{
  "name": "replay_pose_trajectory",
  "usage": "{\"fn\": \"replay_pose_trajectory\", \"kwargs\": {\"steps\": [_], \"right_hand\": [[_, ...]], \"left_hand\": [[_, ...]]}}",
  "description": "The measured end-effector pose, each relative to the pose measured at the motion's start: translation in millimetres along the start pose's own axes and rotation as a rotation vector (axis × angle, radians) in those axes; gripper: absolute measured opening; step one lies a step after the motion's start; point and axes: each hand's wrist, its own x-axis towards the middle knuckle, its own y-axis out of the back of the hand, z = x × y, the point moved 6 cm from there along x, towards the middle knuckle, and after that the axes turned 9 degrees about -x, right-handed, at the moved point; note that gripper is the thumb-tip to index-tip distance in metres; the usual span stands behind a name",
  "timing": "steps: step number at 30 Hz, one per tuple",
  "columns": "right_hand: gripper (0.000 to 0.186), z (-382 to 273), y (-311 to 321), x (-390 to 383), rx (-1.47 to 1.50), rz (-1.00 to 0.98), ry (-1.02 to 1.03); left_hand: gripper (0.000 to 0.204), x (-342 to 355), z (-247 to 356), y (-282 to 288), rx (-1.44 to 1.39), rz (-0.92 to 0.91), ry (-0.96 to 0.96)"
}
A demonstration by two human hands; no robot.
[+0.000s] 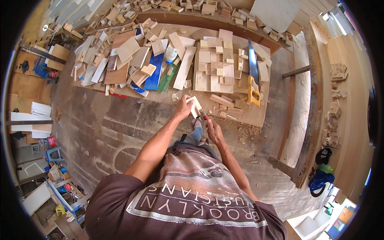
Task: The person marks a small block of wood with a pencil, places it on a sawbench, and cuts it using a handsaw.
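My left hand grips a small pale wooden piece near the front edge of the low wooden workbench. My right hand is closed on a small tool with a red handle, just to the lower right of the piece; its working tip is too small to make out clearly. Short wood offcuts lie on the bench beyond my hands, and a handsaw with a yellow handle rests to their right.
Stacked wooden blocks, boards, a blue panel and a small white bottle crowd the bench. A long shelf of offcuts runs behind. Cluttered materials stand left; a plywood counter with blocks and bags runs along the right.
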Motion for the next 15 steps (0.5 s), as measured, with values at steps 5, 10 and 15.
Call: {"fn": "replay_pose_trajectory", "kwargs": {"steps": [5,10,15], "right_hand": [[0.039,-52.7,33.7,-6.0,0.068,0.191,0.118],[0.026,-96.6,23.9,3.7,0.318,-0.049,0.076],[0.028,-75.4,17.7,21.2,0.267,0.194,0.095]], "left_hand": [[0.03,-32.7,4.8,2.2,-0.534,-0.378,0.247],[0.039,-49.4,47.4,0.6,-0.49,-0.512,0.092],[0.034,-73.0,65.7,0.7,-0.576,-0.268,0.457]]}}
